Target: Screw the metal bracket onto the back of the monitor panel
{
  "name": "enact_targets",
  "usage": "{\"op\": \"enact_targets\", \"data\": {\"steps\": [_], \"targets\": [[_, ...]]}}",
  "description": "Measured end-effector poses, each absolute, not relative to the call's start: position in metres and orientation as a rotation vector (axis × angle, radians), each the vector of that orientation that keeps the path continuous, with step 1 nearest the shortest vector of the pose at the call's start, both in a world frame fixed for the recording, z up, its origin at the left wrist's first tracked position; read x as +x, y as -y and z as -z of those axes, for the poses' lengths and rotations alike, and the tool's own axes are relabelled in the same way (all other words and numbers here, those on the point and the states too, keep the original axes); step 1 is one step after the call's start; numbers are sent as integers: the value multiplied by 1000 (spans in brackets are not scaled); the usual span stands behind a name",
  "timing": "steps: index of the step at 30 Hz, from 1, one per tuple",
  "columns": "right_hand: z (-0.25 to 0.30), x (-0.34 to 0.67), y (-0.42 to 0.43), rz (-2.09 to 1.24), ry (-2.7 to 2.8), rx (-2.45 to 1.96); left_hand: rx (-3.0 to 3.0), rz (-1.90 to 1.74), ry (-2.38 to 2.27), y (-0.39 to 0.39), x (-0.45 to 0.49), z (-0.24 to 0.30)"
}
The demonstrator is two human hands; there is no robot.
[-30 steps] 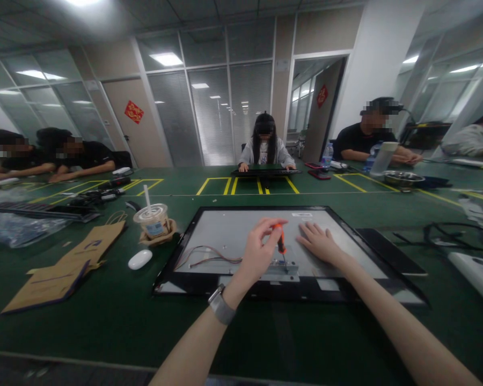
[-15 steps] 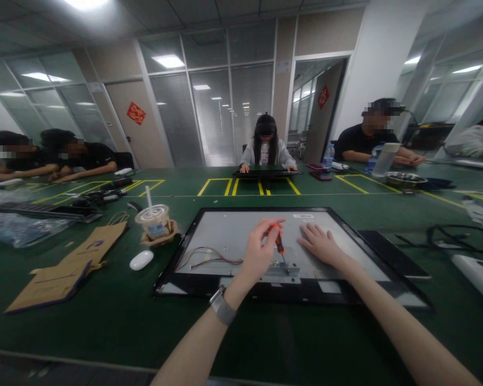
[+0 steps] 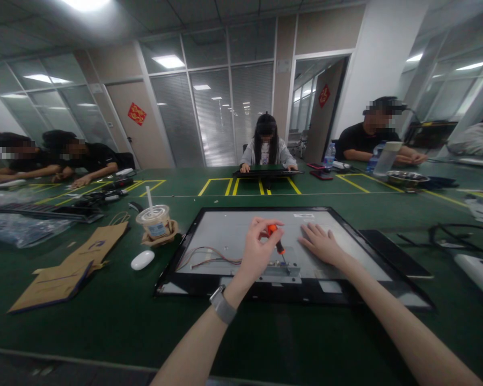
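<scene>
My left hand (image 3: 261, 242) is closed round the orange and black handle of a screwdriver (image 3: 280, 247). The screwdriver leans slightly, its shaft pointing down to a metal bracket (image 3: 279, 274) near the front edge of a flat display panel (image 3: 213, 230). The panel lies on the table, with a grey back and a black frame. Fingers spread, my right hand (image 3: 322, 244) rests flat on the grey back, right of the screwdriver. A thin bundle of wires (image 3: 209, 256) lies on the panel's left part. Whether the tip sits in a screw is too small to tell.
Left of the panel are a lidded drink cup (image 3: 155, 222) with a straw, a white mouse (image 3: 143, 260) and a paper bag (image 3: 72, 268). A black slab-like device (image 3: 394, 254) and dark cables (image 3: 459, 236) lie to the right. A person (image 3: 266, 145) sits opposite, holding another panel.
My left hand's fingers have shifted on the screwdriver handle, with thumb and forefinger now round its top. My right hand stays in place on the panel.
</scene>
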State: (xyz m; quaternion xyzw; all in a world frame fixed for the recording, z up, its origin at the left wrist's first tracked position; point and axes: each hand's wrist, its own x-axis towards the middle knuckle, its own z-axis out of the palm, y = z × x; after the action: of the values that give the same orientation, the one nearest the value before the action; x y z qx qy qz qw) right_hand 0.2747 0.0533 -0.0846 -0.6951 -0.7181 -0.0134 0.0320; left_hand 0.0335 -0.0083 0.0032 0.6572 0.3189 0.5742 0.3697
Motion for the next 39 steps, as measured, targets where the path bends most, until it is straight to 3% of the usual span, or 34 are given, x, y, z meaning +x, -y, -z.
{"op": "enact_targets", "data": {"steps": [8, 39], "targets": [[88, 278, -54, 79, 2227, -2103, 1628, -1408, -602, 7, 32, -5], [86, 276, -53, 71, 2233, -2132, 1523, -1300, -547, 7, 34, -5]]}}
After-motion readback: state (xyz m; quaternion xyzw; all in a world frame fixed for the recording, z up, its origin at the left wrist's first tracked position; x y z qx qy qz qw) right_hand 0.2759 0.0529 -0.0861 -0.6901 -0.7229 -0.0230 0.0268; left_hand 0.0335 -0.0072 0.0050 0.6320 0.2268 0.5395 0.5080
